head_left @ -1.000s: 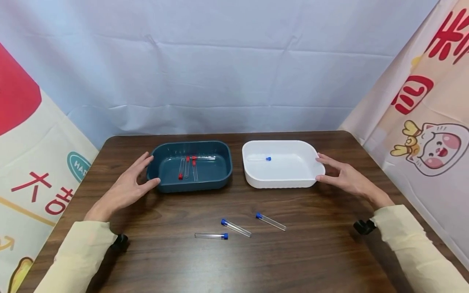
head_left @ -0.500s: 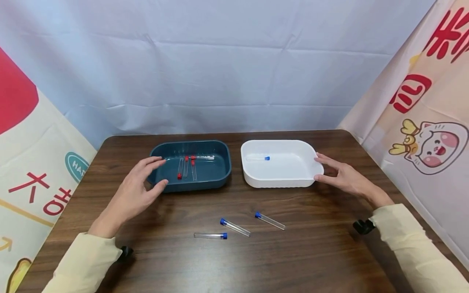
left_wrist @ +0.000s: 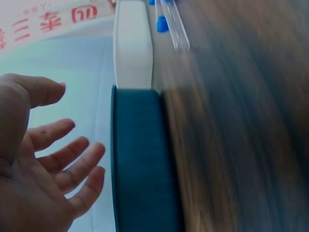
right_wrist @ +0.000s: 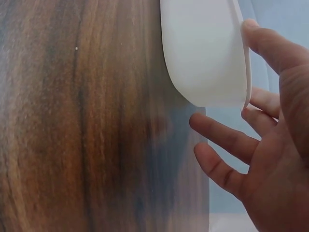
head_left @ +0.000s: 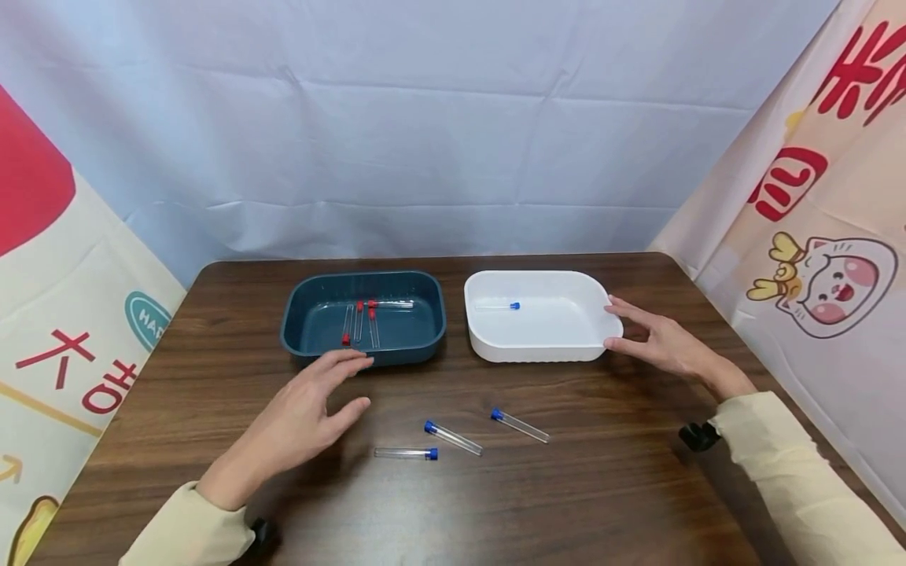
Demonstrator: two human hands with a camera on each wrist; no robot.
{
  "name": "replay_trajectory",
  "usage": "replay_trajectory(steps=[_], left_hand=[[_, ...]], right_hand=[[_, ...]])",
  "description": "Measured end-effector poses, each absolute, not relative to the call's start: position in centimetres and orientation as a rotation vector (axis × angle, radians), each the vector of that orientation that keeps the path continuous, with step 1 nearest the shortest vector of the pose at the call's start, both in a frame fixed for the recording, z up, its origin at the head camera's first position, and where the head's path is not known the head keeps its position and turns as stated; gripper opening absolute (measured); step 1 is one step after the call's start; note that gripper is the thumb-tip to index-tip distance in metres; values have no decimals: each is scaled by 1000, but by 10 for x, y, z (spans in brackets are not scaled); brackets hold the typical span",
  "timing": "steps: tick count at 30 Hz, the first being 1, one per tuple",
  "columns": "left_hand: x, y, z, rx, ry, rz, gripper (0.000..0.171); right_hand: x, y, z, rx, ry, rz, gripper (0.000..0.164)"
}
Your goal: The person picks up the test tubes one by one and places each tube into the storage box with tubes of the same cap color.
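Note:
In the head view, my left hand point(head_left: 300, 413) is over the table in front of the dark teal tray point(head_left: 406, 355), fingers spread, holding nothing. Several red-capped test tubes point(head_left: 359, 322) lie in that tray. To the right, a white tray point(head_left: 538, 355) contains one test tube with a blue cap point(head_left: 515, 306). My right hand point(head_left: 665, 343) touches its right end, thumb and fingers loosely spread around the rim. Three more blue-capped tubes lie on the table: a left one point(head_left: 406, 453), a middle one point(head_left: 455, 439) and a right one point(head_left: 521, 427).
The brown wooden table point(head_left: 566, 503) has its far edge just behind both trays. A pale cloth point(head_left: 425, 157) hangs behind it, and printed cloths flank both sides. A dark wrist device point(head_left: 699, 436) sticks out below the right sleeve.
My left hand has left the left end of the teal tray and moved right and toward me, nearer the loose tubes. My right hand stays at the white tray.

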State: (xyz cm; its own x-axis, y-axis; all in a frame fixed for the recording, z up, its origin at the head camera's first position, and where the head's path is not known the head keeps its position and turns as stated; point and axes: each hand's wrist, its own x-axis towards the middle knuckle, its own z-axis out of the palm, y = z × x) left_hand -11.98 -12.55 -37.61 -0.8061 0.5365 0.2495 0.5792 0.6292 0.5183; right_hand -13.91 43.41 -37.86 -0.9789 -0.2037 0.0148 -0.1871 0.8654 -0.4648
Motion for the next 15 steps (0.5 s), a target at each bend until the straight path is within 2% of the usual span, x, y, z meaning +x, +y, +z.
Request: replay_trajectory(steps=[15], left_hand=[[-93,-96,-384,-1083,-2903,-890,39]], right_hand=[[-137,432,-377,-311,3001,-725,72]])
